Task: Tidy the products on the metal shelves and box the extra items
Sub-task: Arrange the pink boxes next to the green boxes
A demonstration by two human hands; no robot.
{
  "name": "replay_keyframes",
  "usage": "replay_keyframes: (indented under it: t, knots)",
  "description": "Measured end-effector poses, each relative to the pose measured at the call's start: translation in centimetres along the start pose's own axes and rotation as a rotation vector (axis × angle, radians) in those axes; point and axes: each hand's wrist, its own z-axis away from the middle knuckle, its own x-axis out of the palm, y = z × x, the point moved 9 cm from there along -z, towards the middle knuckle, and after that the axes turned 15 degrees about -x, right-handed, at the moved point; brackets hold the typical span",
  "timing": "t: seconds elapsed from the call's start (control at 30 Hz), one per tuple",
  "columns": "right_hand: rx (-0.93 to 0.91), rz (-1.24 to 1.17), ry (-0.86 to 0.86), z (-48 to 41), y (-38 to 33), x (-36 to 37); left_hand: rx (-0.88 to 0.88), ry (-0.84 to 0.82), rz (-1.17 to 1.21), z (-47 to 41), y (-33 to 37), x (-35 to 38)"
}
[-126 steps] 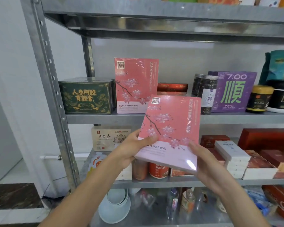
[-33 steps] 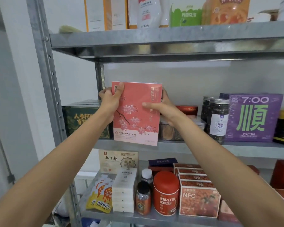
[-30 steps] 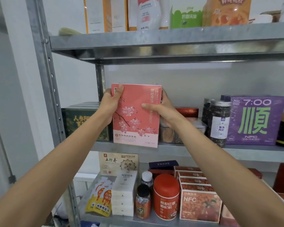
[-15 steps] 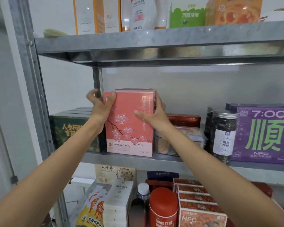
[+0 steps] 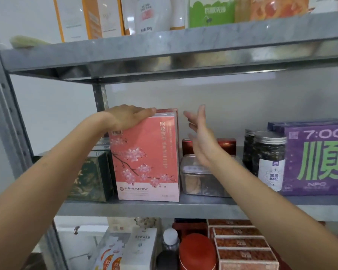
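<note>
1. Head view, centre-left of the frame: the pink box (image 5: 146, 158) stands upright on the middle shelf (image 5: 164, 209). It sits between the green box (image 5: 90, 176) and the tub (image 5: 199, 178), with a second pink box (image 5: 169, 110) just behind it.
2. The left hand (image 5: 129, 117) lies flat on the box's top, fingers (image 5: 146, 112) straight and together, pressing rather than gripping.
3. The right hand (image 5: 203, 141), mid-frame, has let go. Half a second ago it clasped the box's right side; now it hangs just beside it, fingers (image 5: 202, 114) straight and spread, touching nothing.
4. Judgement: this box looks placed, and the left hand only steadies it. The jars (image 5: 267, 158) and purple box (image 5: 316, 158) at right remain to be checked.
</note>
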Motion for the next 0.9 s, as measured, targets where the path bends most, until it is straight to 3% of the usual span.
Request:
replay_keyframes:
  t: [0.1,0.17,0.27,0.37,0.53,0.9]
  knots:
    - [0.05,-0.042,0.236,-3.4,0.8,-3.4,0.008,-0.034,-0.022,-0.6,-0.1,0.5]
    - [0.102,0.031,0.256,-5.4,1.9,-3.9,0.046,-0.059,-0.057,-1.0,-0.1,1.0]
    - [0.074,0.243,0.184,-8.1,3.1,-3.8,0.101,-0.112,-0.076,-1.6,0.3,1.1]
    - [0.006,0.404,-0.002,-10.6,3.5,-1.3,0.103,-0.12,-0.154,-2.5,0.6,0.9]
    - [0.065,0.43,-0.191,-12.6,5.0,1.2,0.03,-0.196,-0.132,-3.6,-0.7,1.6]
    - [0.042,0.466,-0.251,-13.3,5.4,0.2,0.026,-0.16,-0.126,-3.1,-0.5,1.3]
